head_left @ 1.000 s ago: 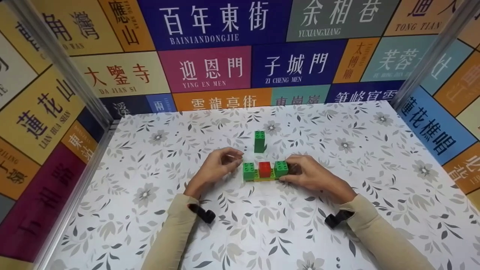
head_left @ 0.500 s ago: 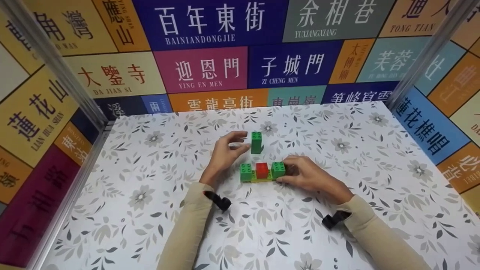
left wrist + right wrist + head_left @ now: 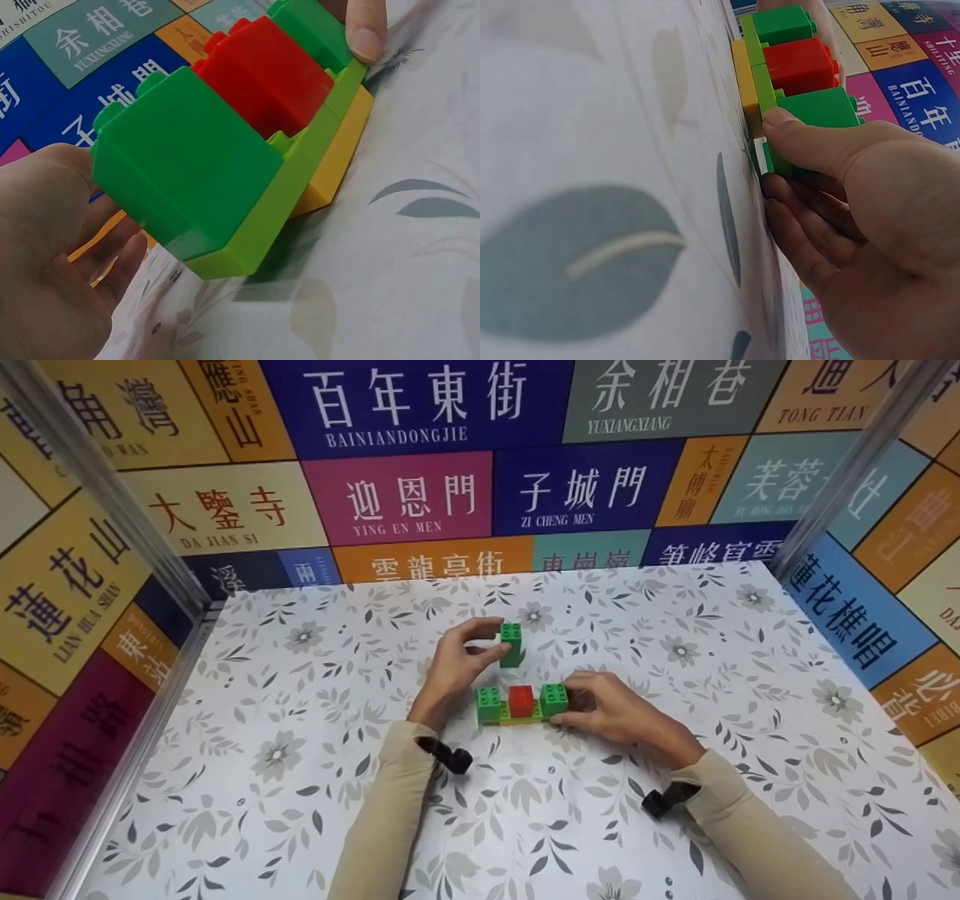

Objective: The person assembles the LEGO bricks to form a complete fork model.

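Observation:
A row of toy building bricks (image 3: 520, 703) sits on the table: green, red and green bricks (image 3: 187, 161) on a lime strip, with a yellow brick (image 3: 341, 157) below its middle. My right hand (image 3: 619, 709) grips the row's right end, thumb (image 3: 802, 139) in front and fingers curled behind. Behind the row a tall green brick stack (image 3: 511, 657) stands upright. At its left side is my left hand (image 3: 457, 664), thumb overlapping its front and a finger near its back top. Whether they press it is unclear; the left wrist view does not show the stack.
A table (image 3: 300, 810) covered with a white leaf-and-flower cloth lies under everything. Panels (image 3: 420, 502) with printed characters stand along its back and sides, with metal posts (image 3: 847, 487) at the back corners. Black wrist straps (image 3: 450, 757) are on both sleeves.
My left hand has moved from beside the brick row's left end forward to the tall green stack. My right hand stays at the row's right end; the stack has not visibly moved.

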Demonstrator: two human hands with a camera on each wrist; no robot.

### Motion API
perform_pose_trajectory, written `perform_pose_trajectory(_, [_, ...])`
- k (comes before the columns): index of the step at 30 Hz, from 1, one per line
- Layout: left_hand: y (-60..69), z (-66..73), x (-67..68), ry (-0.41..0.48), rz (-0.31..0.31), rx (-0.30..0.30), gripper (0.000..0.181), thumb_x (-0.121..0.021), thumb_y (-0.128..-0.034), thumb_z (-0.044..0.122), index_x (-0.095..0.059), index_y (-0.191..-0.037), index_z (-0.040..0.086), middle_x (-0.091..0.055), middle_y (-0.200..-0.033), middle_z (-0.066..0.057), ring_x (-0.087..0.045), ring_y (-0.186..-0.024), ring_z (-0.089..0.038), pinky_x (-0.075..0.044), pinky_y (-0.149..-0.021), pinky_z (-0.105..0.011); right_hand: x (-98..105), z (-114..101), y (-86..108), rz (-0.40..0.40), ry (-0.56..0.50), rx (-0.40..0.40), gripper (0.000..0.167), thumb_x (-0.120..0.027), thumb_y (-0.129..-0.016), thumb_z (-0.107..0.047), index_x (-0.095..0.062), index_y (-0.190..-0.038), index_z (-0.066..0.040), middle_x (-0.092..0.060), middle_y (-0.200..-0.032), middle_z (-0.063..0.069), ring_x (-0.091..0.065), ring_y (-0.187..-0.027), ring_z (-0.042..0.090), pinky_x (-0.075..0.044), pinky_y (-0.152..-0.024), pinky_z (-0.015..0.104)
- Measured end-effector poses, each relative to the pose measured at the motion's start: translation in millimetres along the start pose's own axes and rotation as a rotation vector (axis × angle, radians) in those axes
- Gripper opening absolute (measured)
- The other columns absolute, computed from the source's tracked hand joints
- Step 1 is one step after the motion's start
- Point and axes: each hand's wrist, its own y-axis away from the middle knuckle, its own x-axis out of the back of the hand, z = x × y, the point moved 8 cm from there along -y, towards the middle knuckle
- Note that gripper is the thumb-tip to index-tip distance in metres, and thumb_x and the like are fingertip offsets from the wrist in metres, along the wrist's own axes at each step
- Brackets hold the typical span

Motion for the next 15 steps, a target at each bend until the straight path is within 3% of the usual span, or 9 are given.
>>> perform_pose_trajectory(15, [7.8, 5.2, 4.4, -0.028, 0.011, -0.040, 0.041, -0.084, -0.0968, 0.021, -0.073, -0.136, 0.015, -0.076, -0.127, 0.001, -0.071, -0.123, -0.024, -0.059, -0.106, -0.040, 0.1, 3.3, 0.1, 0.006, -0.003, -0.001, 0.026, -0.090, -0.091, -0.026, -0.079, -0.114, -0.025, -0.074, -0.106, -0.008, -0.070, -0.100, 0.019, -0.057, -0.094, 0.035])
